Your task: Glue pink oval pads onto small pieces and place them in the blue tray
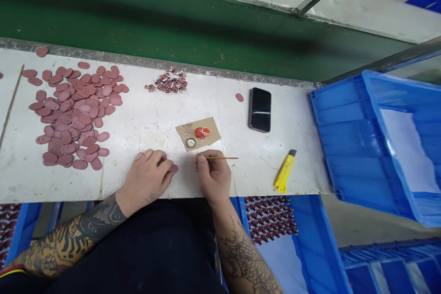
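Near the front edge of the white table, my left hand (149, 175) pinches a small pinkish-red oval piece (175, 168), which shows just past the fingertips. To its right, my right hand (214, 177) is closed on a thin wooden stick (223, 158) that lies level across the fingers. Just beyond the hands rests a brown cardboard piece (212, 131) bearing a glossy red blob (202, 133), a bottle cap (190, 143) and tiny specks. A large heap of similar pinkish-red ovals (74, 115) is spread to the left of my left hand.
Farther back lies a pile of small dark red and white parts (171, 81). On the right are a black phone (260, 110), a single oval (239, 97), a yellow utility knife (285, 172) and a blue crate (358, 147). Below the table edge, another blue bin (319, 239) holds rows of parts.
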Tool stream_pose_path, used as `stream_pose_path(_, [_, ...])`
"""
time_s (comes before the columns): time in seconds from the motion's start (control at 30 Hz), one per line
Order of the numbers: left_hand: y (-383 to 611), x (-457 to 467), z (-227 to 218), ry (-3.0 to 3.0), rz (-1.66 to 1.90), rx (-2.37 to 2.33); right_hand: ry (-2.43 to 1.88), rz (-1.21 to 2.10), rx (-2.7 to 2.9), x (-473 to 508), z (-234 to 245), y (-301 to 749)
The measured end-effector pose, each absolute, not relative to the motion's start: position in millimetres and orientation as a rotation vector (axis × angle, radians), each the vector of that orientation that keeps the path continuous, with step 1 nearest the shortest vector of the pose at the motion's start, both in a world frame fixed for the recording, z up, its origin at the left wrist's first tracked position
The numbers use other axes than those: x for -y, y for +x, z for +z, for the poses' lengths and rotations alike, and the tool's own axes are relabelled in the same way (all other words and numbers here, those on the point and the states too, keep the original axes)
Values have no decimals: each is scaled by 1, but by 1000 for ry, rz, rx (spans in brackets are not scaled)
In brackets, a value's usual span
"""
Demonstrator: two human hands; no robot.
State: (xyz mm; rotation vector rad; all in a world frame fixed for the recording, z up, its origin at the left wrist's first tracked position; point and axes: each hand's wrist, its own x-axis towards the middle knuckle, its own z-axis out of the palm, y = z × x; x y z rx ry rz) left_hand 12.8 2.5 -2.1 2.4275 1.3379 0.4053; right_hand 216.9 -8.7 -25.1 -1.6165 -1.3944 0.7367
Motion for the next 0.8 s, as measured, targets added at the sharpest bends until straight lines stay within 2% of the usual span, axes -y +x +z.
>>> stream_pose_path(0.1, [13, -3, -1, 2428, 380, -1337, -1589, 797, 1541, 24, -20, 210])
stream_pose_path(0.27, [13, -3, 0, 2422, 361, -1332, -1535, 695, 1735, 30, -18, 203])
stream_pose_path(0.8, [12, -2, 1, 2423, 346, -1331, -1533, 596, 1933, 25, -19, 196])
